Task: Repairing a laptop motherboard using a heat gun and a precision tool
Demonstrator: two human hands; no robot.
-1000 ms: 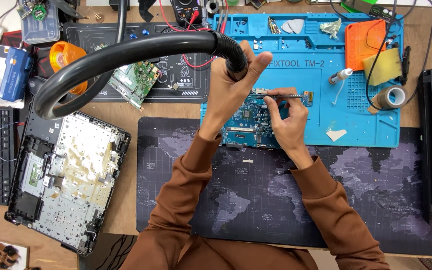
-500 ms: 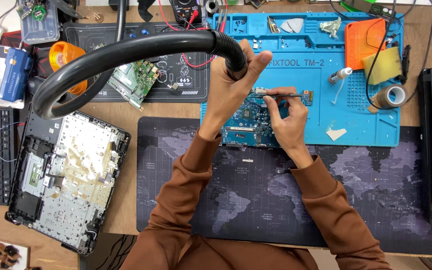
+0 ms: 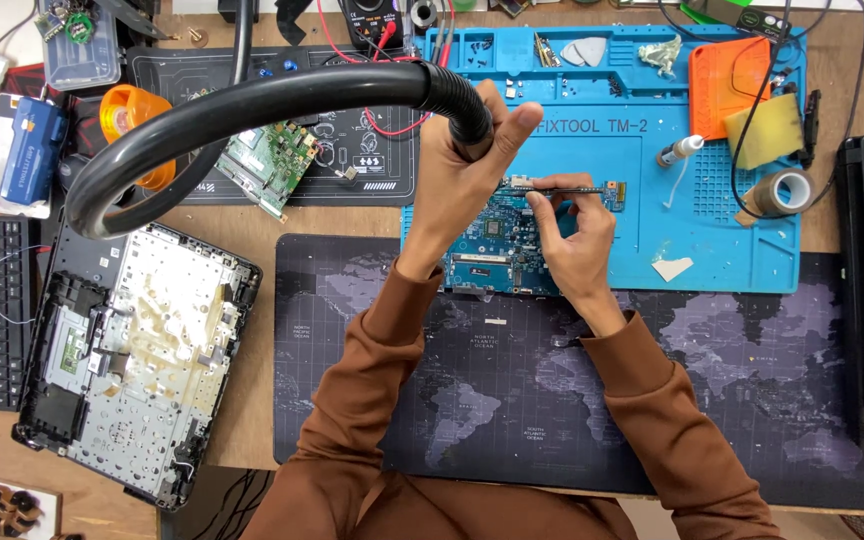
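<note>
Presently the left hand was wrapped around the end of a black ribbed hose, fingers curled shut on it and thumb raised, with the nozzle aimed down at a blue circuit board. The right hand pinched a slim metal tool, probably tweezers, between thumb and fingertips; its tip lay over the board's upper edge. The board rested on a blue silicone work mat, just below the hose mouth and partly covered by both hands.

Judged step: fine work on a part near the board's top edge, hose held close alongside. The next move would call for a steady right-hand grip and small, precise tip placement, with the hose mouth kept off the components.

Materials: the hose was flexible, corrugated, matte. The mat was soft-looking, moulded with shallow trays and a dotted grid. The board was rigid, flat, densely populated. Left of the mat lay an opened laptop chassis, pale metal inside a dark frame. A roll of brown tape and a yellow sponge sat at the mat's right side.
</note>
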